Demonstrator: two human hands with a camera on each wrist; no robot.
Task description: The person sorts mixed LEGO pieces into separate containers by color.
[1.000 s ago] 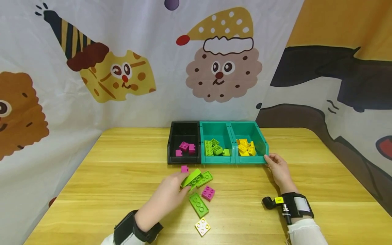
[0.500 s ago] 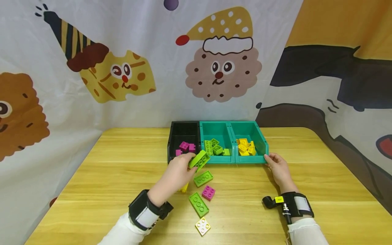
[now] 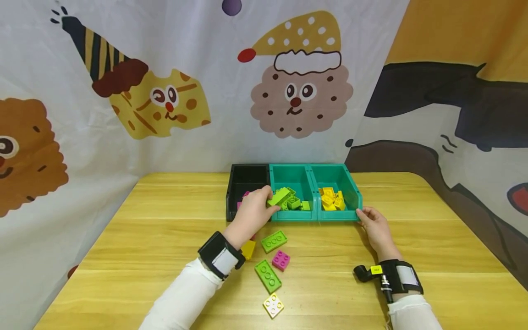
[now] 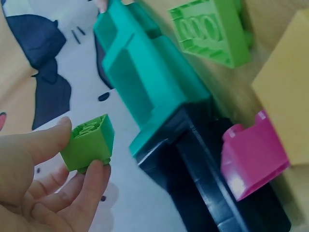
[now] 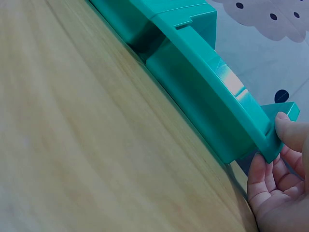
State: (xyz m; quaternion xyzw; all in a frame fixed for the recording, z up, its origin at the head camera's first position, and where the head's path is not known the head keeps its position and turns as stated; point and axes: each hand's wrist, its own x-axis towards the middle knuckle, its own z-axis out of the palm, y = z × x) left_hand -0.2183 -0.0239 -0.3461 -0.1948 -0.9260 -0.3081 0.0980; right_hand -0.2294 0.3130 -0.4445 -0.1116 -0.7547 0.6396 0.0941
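Observation:
A light green building brick (image 3: 279, 197) is pinched between the thumb and fingers of my left hand (image 3: 252, 214), over the front of the middle teal bin (image 3: 294, 216). In the left wrist view the same brick (image 4: 88, 147) shows its hollow underside. Below it in the bin lie several green bricks (image 3: 294, 202). My right hand (image 3: 376, 233) grips the front right corner of the right teal bin (image 3: 338, 216), thumb on the rim and fingers beneath, as the right wrist view shows. Yellow bricks (image 3: 330, 200) fill the front of that bin.
The black bin (image 3: 249, 170) adjoins on the left, its magenta bricks partly hidden by my left hand. Loose on the table (image 3: 165, 220) are two green bricks (image 3: 274, 241), a magenta brick (image 3: 281, 260), a pale brick (image 3: 273, 305) and a yellow brick (image 3: 248, 250) beside my left wrist.
My left hand has lifted the green brick off the table and carried it forward to the middle bin. My right hand stays on the right bin's corner.

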